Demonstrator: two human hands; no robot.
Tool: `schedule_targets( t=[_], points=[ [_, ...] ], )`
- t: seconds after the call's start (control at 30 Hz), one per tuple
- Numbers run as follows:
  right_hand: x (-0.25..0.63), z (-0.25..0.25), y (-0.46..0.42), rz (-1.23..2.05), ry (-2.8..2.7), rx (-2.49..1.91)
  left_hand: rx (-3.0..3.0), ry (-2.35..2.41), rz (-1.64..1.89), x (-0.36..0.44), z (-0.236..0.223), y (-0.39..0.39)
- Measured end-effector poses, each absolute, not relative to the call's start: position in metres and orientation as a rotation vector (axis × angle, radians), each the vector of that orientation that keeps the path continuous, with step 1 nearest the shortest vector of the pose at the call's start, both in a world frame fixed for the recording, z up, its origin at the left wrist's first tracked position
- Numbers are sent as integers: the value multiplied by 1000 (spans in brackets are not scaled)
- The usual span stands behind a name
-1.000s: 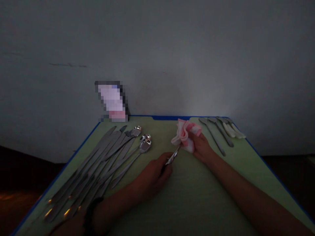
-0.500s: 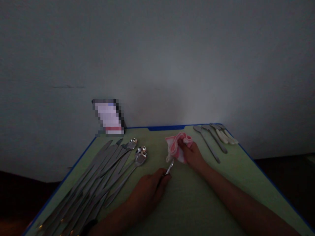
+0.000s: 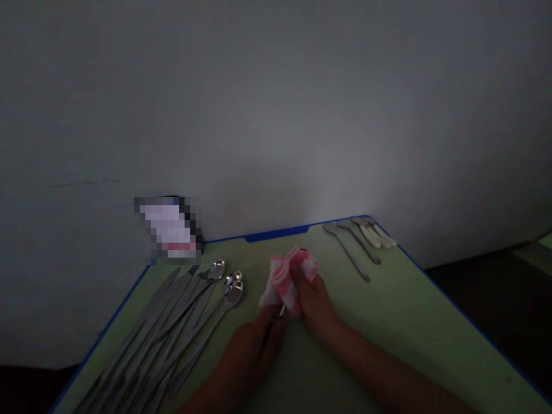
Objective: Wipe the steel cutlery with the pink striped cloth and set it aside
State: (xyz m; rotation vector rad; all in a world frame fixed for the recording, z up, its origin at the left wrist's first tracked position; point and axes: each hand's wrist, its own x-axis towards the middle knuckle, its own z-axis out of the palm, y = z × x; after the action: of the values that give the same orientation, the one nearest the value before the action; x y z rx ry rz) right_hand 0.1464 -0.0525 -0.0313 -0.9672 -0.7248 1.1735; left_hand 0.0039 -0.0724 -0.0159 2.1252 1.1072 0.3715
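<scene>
My left hand is closed around the handle of a piece of metal cutlery, of which only a short shiny length shows. Its other end is wrapped in a pink and white cloth, so its kind is hidden. Pinching that cloth around the cutlery is my right hand, its thumb on top. To the left of my left hand lie several shiny spoons and several table knives, partly overlapping.
At the back right lie two metal spoons and several white-handled utensils. A phone with a blurred screen leans on the wall behind the green tabletop, which has a blue edge.
The cloth in my right hand has come closer to my left hand, covering more of the cutlery. The whole view has shifted and tilted slightly.
</scene>
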Motion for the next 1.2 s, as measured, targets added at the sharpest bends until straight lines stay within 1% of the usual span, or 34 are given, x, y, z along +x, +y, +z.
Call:
schedule_targets(
  t=[0.2, 0.37, 0.47, 0.67, 0.83, 0.93, 1.03, 1.2],
  points=[
    [157, -30, -49, 1509, -763, -729, 1985, 1143, 519, 2, -14, -65],
    [161, -28, -42, 1563, -689, -710, 1852, 1192, 640, 0, -15, -65],
    [160, -30, -43, 1529, -706, -726, 1879, 1213, 649, 2, -14, -66],
    [159, -37, -42, 1290, -765, -931, 1949, 1152, 594, 6, -7, -69],
    [166, -37, -34, 1186, -687, -978, 2006, 1190, 477, 6, -1, -71],
    [171, -37, -30, 1144, -623, -985, 2031, 1184, 467, 7, 0, -71],
    [174, -36, -28, 1158, -551, -963, 2032, 1193, 481, 7, -1, -71],
    [177, -32, -31, 1322, -517, -900, 2023, 1200, 454, 6, -3, -71]
  ],
)
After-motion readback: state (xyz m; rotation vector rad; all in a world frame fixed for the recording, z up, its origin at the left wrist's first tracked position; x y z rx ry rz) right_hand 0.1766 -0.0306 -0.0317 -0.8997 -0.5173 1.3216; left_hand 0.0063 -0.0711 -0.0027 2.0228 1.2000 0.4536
